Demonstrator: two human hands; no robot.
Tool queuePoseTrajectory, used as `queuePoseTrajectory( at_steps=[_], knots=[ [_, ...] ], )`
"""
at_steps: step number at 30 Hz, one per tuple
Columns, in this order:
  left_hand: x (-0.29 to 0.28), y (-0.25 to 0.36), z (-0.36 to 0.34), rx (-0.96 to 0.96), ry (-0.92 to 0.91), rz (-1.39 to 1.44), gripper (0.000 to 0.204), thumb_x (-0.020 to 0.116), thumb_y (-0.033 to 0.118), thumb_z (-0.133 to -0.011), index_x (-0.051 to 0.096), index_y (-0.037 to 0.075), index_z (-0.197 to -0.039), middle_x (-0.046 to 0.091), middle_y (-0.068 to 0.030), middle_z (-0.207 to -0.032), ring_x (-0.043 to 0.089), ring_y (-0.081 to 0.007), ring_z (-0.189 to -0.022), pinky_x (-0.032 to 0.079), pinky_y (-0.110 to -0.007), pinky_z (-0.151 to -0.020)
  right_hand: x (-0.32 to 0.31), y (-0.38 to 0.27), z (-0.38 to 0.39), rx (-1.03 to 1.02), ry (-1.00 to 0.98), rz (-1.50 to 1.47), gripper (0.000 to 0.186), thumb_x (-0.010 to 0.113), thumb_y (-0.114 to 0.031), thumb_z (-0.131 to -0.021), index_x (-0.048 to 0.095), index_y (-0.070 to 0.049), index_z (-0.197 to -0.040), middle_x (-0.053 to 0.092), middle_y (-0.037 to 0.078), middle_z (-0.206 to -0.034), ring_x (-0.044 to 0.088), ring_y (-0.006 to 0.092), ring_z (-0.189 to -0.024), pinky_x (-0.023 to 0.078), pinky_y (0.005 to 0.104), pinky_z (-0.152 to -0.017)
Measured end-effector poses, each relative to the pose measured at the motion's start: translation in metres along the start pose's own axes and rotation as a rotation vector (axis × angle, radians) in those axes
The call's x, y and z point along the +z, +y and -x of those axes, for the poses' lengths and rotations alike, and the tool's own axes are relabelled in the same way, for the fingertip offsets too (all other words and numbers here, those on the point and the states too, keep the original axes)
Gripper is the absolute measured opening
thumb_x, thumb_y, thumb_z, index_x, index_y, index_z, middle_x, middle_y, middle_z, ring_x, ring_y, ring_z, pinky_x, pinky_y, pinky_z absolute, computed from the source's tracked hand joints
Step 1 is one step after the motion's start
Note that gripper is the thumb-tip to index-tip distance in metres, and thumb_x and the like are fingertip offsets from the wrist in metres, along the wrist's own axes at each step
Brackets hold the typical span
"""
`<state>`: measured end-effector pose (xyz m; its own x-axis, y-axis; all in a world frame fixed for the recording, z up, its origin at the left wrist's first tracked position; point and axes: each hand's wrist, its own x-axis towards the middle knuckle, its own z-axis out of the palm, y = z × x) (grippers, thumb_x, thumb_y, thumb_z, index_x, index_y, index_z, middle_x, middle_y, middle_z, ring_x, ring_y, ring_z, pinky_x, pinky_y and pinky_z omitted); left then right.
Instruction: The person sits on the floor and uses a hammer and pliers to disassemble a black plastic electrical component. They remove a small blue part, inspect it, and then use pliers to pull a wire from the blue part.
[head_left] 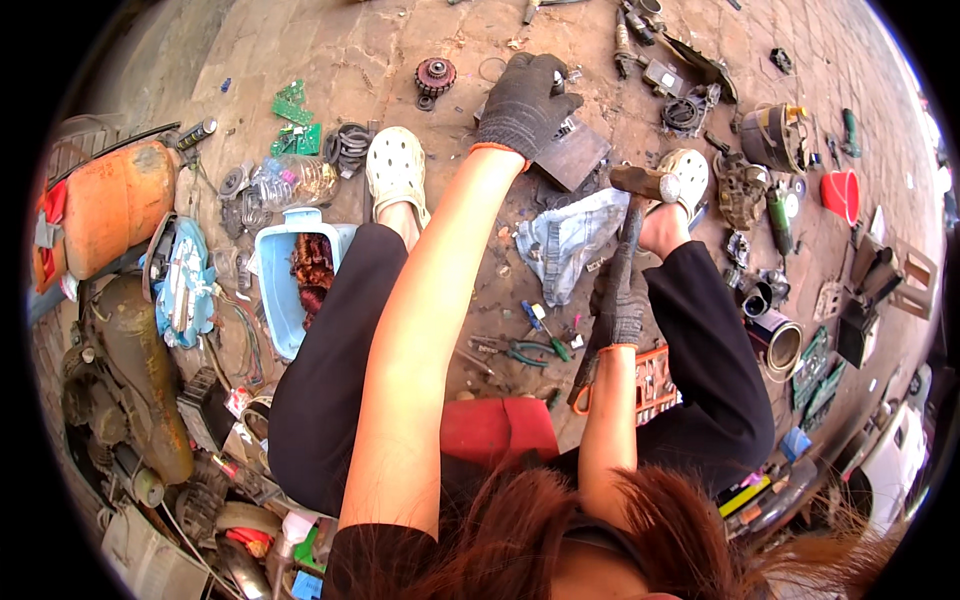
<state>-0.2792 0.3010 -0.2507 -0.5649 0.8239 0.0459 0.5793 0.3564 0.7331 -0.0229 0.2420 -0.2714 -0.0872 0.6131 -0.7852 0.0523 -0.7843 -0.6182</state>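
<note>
Two gloved hands (526,102), one hammer (630,228), two pale clogs (396,163), one blue basin (274,290) at left, one red bucket (838,198) at right; perhaps four circuit boards (298,138) (split left and right).

The hammer head (644,183) is showing dull, worn metal, the block (573,156) scuffed, flat metal. Knitted gloves (522,108) are looking matt, the denim cloth (565,243) creased. The plastic basin (275,288) is looking smooth, the paving (350,50) rough.

From head height, a single wide fisheye looks steeply down and forward, hair (500,530) close to the lens, the paved floor (345,45) farther below.
</note>
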Motion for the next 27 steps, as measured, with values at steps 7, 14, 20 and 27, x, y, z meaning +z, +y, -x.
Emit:
queuePoseTrajectory(
  at_steps=[7,14,20,27],
  knots=[
    [0.024,-0.003,-0.001,-0.016,-0.100,0.251,0.036,0.077,0.023,-0.069,0.061,0.007,-0.098,0.066,-0.0102,-0.086,0.064,-0.0212,-0.081,0.050,-0.035,-0.076,0.030,-0.082,0.065,-0.469,-0.069,0.049,0.045,0.045,-0.053,-0.092,0.052,-0.009,-0.087,0.039,-0.004,-0.056,0.031,0.0062,-0.040,0.023,0.0218,-0.037],
    [0.032,0.001,0.003,0.054,-0.052,0.252,0.040,0.077,0.021,-0.068,0.061,0.007,-0.102,0.065,-0.0126,-0.093,0.064,-0.0258,-0.086,0.050,-0.035,-0.078,0.050,-0.093,0.068,-0.834,-0.019,0.227,0.045,0.046,-0.054,-0.091,0.053,-0.009,-0.086,0.041,-0.001,-0.055,0.036,0.0088,-0.043,0.030,0.0244,-0.042],
    [0.046,-0.002,-0.021,0.094,0.044,0.271,0.029,0.072,0.017,-0.070,0.062,0.007,-0.095,0.066,-0.0107,-0.085,0.064,-0.0233,-0.079,0.051,-0.034,-0.073,0.046,-0.099,0.034,-0.621,-0.036,0.211,0.040,0.048,-0.038,-0.095,0.056,-0.003,-0.078,0.050,-0.001,-0.059,0.048,0.0087,-0.051,0.035,0.0228,-0.045],
    [0.021,-0.022,-0.014,-0.020,-0.028,0.277,0.028,0.074,0.022,-0.071,0.063,0.009,-0.093,0.067,-0.0084,-0.085,0.065,-0.0198,-0.079,0.051,-0.032,-0.074,0.041,-0.128,0.094,-0.648,-0.014,0.003,0.047,0.046,-0.051,-0.093,0.051,-0.006,-0.081,0.041,-0.001,-0.051,0.034,0.0068,-0.037,0.023,0.0220,-0.035]
  ],
)
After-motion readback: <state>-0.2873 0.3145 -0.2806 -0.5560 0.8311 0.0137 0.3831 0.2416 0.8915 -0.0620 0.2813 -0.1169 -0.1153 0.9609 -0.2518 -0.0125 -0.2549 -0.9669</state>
